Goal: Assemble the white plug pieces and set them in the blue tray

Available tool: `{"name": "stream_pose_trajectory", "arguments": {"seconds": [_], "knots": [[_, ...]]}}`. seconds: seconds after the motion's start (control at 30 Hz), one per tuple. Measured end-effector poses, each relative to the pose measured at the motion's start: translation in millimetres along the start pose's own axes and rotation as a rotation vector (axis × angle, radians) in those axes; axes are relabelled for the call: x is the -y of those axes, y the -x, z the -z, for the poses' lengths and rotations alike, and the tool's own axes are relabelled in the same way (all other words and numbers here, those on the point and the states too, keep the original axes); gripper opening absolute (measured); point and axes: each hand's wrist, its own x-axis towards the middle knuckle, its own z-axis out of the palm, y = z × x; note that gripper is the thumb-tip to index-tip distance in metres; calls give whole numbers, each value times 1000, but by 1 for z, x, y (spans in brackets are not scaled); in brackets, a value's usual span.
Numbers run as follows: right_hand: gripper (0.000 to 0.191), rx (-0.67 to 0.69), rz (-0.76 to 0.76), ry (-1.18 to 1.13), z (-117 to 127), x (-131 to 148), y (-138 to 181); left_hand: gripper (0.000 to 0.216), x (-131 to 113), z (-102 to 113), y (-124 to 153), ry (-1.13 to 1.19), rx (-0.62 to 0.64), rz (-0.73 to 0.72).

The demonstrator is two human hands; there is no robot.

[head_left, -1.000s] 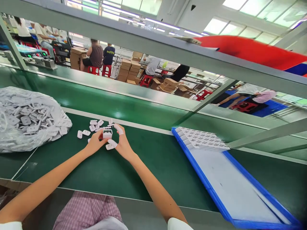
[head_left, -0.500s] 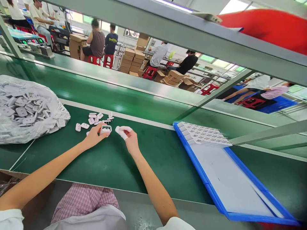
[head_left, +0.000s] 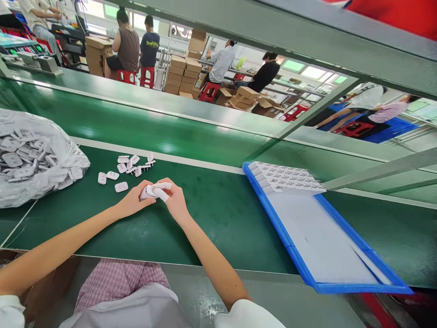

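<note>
Right now I have the left hand [head_left: 134, 200] clamped on a white housing [head_left: 143, 195], over the tabletop [head_left: 225, 232] and well left of the blue-edged tray [head_left: 362, 288]. The right hand [head_left: 175, 200], on the tray's side of that housing, has its white-covered fingertips [head_left: 161, 195] against it; on my feed I can't tell whether they pinch a separate piece. Loose white plates [head_left: 121, 187] lie farther left of the tray, and a clear bag [head_left: 58, 130] of similar white pieces [head_left: 13, 159] sits farthest from it.
</note>
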Motion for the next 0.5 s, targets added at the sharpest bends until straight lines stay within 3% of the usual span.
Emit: {"name": "stream_pose_trajectory", "arguments": {"seconds": [0.2, 0.5], "knots": [[17, 25, -11, 2, 1, 0, -1, 39, 5, -5, 0, 49, -5, 45], [16, -1, 18, -50, -1, 3, 0, 40, 0, -2, 1, 80, -42, 1]]}}
